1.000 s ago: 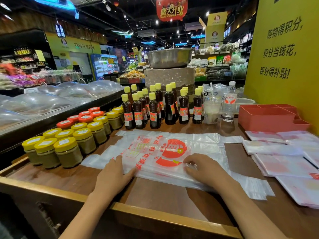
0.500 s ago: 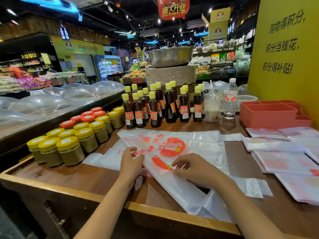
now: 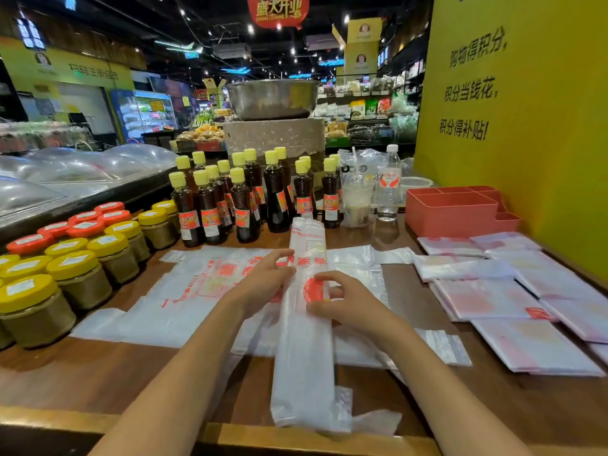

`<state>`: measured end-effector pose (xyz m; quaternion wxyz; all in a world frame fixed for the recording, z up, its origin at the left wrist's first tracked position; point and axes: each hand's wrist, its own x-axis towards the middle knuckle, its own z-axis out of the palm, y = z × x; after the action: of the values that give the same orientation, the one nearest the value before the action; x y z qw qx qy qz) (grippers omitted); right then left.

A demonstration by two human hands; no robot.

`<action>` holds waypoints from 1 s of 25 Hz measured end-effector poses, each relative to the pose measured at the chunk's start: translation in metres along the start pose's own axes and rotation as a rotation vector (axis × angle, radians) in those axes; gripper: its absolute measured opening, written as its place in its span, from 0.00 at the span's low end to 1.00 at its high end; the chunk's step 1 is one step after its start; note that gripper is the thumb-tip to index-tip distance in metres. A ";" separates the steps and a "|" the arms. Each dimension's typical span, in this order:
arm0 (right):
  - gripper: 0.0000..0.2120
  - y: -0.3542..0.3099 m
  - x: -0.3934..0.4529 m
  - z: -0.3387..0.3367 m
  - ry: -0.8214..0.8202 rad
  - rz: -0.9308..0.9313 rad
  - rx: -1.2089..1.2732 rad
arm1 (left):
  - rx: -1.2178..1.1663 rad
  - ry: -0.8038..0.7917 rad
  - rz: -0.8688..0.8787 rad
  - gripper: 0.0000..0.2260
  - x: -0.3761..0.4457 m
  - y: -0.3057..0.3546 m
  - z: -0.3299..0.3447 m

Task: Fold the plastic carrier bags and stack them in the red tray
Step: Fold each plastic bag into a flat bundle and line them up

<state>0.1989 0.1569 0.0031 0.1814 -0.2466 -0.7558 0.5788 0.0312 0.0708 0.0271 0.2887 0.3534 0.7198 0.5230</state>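
Note:
A white carrier bag with red print [image 3: 304, 340], folded into a long narrow strip, runs lengthwise away from me over the wooden counter. My left hand [image 3: 263, 284] holds its left edge with curled fingers. On the strip's right edge, at the red logo, my right hand [image 3: 342, 299] pinches it. Under the strip, more flat bags [image 3: 184, 291] lie spread out. The red tray [image 3: 457, 209] with compartments stands at the back right, and I see no bags inside it.
Yellow-lidded jars [image 3: 79, 274] and red-lidded jars [image 3: 82, 223] fill the left side. Dark sauce bottles [image 3: 243, 205], a drink cup [image 3: 357, 202] and a water bottle [image 3: 388, 185] stand behind. Folded bags [image 3: 513, 301] lie on the right beside a yellow wall [image 3: 526, 126].
The top bag was lying flat and wide across the counter; both hands have gathered it and turned it into a narrow strip pointing away from me.

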 end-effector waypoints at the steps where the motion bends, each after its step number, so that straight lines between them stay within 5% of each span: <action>1: 0.24 0.002 0.003 0.000 0.015 0.001 -0.006 | 0.052 -0.044 0.012 0.16 0.005 0.000 -0.001; 4: 0.28 0.012 0.010 0.001 0.099 -0.018 -0.071 | 0.243 -0.094 0.069 0.19 0.015 -0.006 -0.009; 7: 0.34 0.017 0.012 0.002 0.253 -0.175 -0.443 | 0.545 -0.056 0.267 0.21 0.011 -0.027 -0.025; 10: 0.18 0.017 0.014 -0.004 0.369 -0.234 -0.565 | 0.677 -0.109 0.470 0.20 -0.008 -0.050 -0.033; 12: 0.10 0.022 0.018 -0.006 0.297 -0.177 -0.583 | 0.691 -0.155 0.498 0.16 -0.017 -0.056 -0.029; 22: 0.19 0.038 0.018 -0.018 0.045 -0.127 -0.668 | 1.004 -0.235 0.705 0.16 -0.027 -0.042 -0.020; 25: 0.18 0.041 0.017 -0.021 0.034 -0.122 -0.668 | 1.038 -0.278 0.631 0.17 -0.027 -0.043 -0.020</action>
<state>0.2032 0.1915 -0.0309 0.1375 -0.2566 -0.9138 0.2833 0.0225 0.0295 -0.0070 0.0020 0.7081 0.6968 0.1142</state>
